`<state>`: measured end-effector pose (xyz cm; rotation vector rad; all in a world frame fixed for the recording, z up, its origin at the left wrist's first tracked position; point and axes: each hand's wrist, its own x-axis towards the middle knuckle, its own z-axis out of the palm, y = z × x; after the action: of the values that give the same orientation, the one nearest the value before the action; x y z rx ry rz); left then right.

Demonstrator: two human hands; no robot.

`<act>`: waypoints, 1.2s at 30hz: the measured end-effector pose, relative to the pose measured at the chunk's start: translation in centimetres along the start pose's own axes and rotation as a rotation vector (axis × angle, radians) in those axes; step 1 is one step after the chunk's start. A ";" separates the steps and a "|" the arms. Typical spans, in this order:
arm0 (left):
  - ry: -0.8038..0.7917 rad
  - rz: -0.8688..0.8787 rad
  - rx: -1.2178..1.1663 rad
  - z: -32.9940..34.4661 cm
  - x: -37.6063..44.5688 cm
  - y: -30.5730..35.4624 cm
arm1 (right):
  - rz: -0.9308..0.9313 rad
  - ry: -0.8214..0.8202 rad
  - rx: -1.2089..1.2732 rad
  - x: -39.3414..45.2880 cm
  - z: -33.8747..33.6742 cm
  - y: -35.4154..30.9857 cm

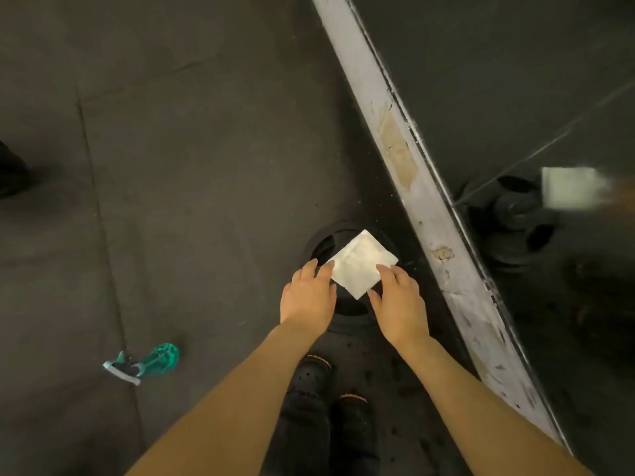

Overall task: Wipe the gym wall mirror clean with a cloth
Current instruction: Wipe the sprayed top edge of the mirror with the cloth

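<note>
A folded white cloth (362,262) is held flat in front of me, over a black weight plate (323,240) on the floor. My left hand (309,297) touches the cloth's left edge with its fingertips. My right hand (400,302) pinches the cloth's lower right corner between thumb and fingers. The wall mirror (515,80) fills the upper right, above a scuffed white baseboard (426,201). Its glass shows a blurred reflection of the cloth (570,190).
A teal spray bottle (144,364) lies on its side on the dark rubber floor at the lower left. My black shoes (330,407) stand just behind the weight plate. A dark object (12,173) sits at the left edge.
</note>
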<state>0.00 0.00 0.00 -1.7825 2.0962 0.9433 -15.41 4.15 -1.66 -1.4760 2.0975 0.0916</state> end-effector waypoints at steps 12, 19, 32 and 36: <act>-0.085 0.039 -0.256 5.6 7.1 -1.4 | 0.056 0.034 -0.022 6.9 6.1 0.1; 0.020 -0.116 -0.530 2.5 6.2 -0.7 | 0.008 0.041 0.132 4.4 4.6 -1.6; 0.248 0.298 -0.245 -25.2 -7.8 9.1 | 0.061 0.273 0.204 -9.7 -24.7 -9.8; 0.331 0.510 -0.304 -35.3 -13.6 16.2 | 0.040 0.477 0.263 -16.3 -37.1 -12.1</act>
<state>-4.21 -9.61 39.84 -1.6516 2.8374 1.2107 -16.00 -0.42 40.34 -1.3913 2.3916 -0.5525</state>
